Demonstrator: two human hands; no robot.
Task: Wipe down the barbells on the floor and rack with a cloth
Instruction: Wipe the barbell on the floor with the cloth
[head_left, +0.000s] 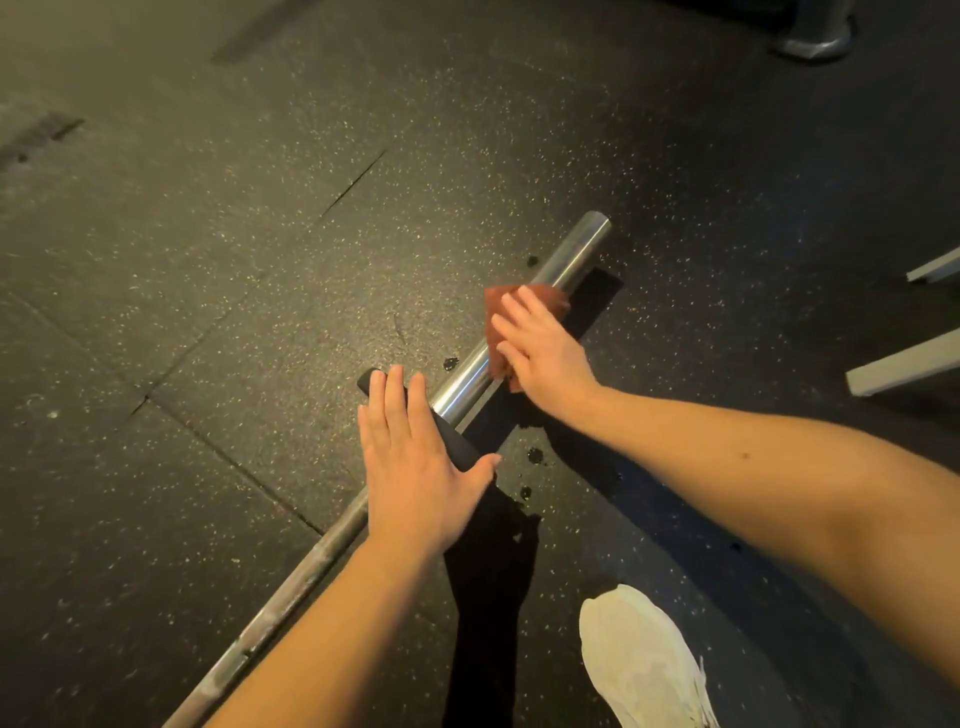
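Observation:
A barbell lies diagonally on the black speckled floor, its shiny chrome sleeve (563, 262) pointing up and right and its dull shaft (291, 577) running down to the lower left. A thin black plate (457, 441) sits on edge at the sleeve's collar. My left hand (415, 462) rests flat on top of that plate, fingers spread. My right hand (540, 345) presses a reddish-brown cloth (545, 296) around the middle of the sleeve. The part of the sleeve under the cloth is hidden.
Dark wet drops (535, 456) dot the rubber floor near the collar. My white shoe (644, 665) stands at the bottom right. Two white bars of some equipment (904, 364) jut in from the right edge. A dark, grey-edged rounded object (818, 39) sits at the top right.

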